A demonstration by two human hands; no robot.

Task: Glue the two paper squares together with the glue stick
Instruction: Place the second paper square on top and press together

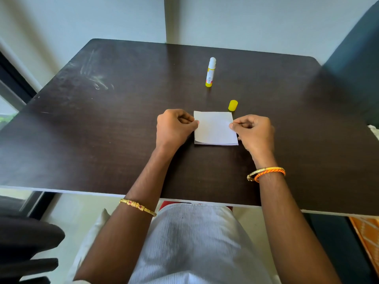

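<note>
White square paper sheets point(215, 128), stacked with edges nearly matched, are lying flat on the dark brown wooden table point(102, 140). Left hand point(174, 128) fingers are pinching the stack's left edge; right hand point(254, 132) fingers are pinching its right edge. Just beyond, a yellow plastic cap point(233, 105) is lying; farther back, the uncapped yellow glue stick point(210, 72) is standing upright.

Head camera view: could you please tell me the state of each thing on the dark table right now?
Yellow glue stick: upright, uncapped, white glue exposed, untouched.
Yellow plastic cap: off, lying by the paper's far right corner.
White paper squares: stacked flat, near edges slightly apart.
Left hand: curled fingers pressing the stack's left edge.
Right hand: curled fingers pinching the right edge.
Dark wooden table: scuffed at far left.
</note>
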